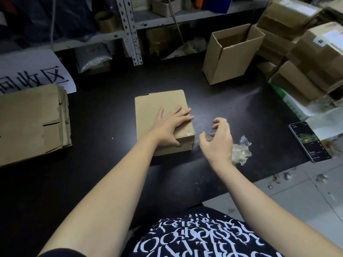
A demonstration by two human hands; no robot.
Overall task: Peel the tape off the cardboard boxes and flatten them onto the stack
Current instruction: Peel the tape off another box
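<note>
Left hand [168, 127] spread flat on box [159, 102], right hand [217, 143] curled at tape [191, 133], pinch unclear. Tape prob snaps w/ yanking.

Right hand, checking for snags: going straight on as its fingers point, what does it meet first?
Probably the cardboard box, at its taped near corner left of the right hand; depth unclear.

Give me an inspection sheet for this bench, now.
Surface: dark table.
Job's things: closed box, tape remnant on its near corner; flattened stack at left; open box, taped boxes at right.
Clutter: crumpled tape wad, phone.
Hands: left hand presses flat on the closed box; right hand pinches a clear tape strip beside it.
Cables: nothing seen.
Surroundings: metal shelving, paper sign, scraps on floor.
</note>
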